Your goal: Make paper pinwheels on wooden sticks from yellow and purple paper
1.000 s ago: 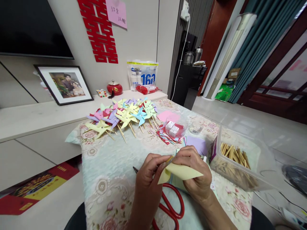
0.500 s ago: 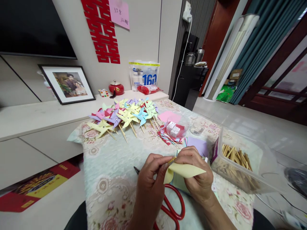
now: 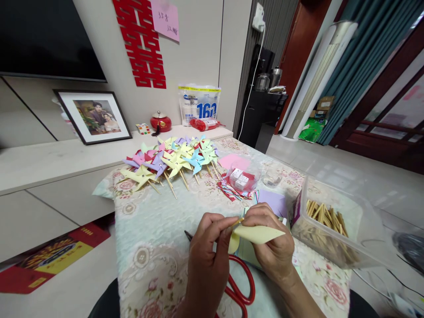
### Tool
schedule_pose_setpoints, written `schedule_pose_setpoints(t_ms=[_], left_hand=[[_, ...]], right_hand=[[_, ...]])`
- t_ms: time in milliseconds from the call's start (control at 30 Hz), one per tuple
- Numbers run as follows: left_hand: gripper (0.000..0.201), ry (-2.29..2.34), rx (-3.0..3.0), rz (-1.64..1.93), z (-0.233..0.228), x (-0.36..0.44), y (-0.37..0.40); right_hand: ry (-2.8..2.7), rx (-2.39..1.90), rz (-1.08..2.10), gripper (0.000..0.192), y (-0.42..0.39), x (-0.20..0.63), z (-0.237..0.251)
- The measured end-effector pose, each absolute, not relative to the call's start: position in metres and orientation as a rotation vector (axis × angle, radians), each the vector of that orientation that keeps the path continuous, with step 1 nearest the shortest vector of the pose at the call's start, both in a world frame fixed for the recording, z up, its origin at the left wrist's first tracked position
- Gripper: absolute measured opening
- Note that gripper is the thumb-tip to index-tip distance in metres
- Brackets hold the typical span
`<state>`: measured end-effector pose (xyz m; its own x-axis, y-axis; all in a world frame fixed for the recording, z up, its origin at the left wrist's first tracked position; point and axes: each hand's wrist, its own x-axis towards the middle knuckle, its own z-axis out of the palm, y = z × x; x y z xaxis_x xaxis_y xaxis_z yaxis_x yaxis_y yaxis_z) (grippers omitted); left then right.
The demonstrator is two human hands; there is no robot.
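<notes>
Both hands are up just above the table [image 3: 155, 221], working a piece of yellow paper [image 3: 260, 234] between them. The right hand [image 3: 271, 240] is closed on the paper from above, fingers curled over its near edge and thumb beneath, so the sheet juts out flat toward the clear plastic box [image 3: 334, 221]. The left hand [image 3: 207, 251] meets it at the paper's other end, thumb and forefinger pinched together around a thin wooden stick [image 3: 237, 221] right where a corner of the paper curls down. The stick's tip just shows between the two hands; how deep it goes into the paper I cannot tell.

Taking the yellow paper as the marker: directly beneath it, flat on the floral cloth, lie red-handled scissors [image 3: 240, 282] (their loops peek out under the wrists). Just beyond it sits a lilac sheet [image 3: 273, 201], and beside it the clear plastic box holding a heap of wooden sticks [image 3: 326, 216]. Farther past the paper stands a small round tub [image 3: 243, 176] with little packets in it, a pink sheet [image 3: 233, 161] behind that. Well beyond the paper, at the table's far end, lies a spread of finished pinwheels [image 3: 168, 161] in yellow, blue, pink and purple.
</notes>
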<state>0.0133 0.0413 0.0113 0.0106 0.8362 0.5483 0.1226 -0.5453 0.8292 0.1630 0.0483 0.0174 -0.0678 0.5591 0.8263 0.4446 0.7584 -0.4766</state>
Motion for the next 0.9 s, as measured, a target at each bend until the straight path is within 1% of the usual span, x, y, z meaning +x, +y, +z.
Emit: schedule_pose_setpoints(t_ms=[200, 900], left_hand=[[0.030, 0.998, 1.750, 1.625, 0.0120, 0.0141, 0.0416], [0.027, 0.972, 1.654, 1.600, 0.0103, 0.0158, 0.0446]], right_hand=[[-1.703, -0.800, 0.119, 0.023, 0.0479, 0.1629, 0.0172], [-1.723, -0.812, 0.109, 0.022, 0.0486, 0.1631, 0.0173]])
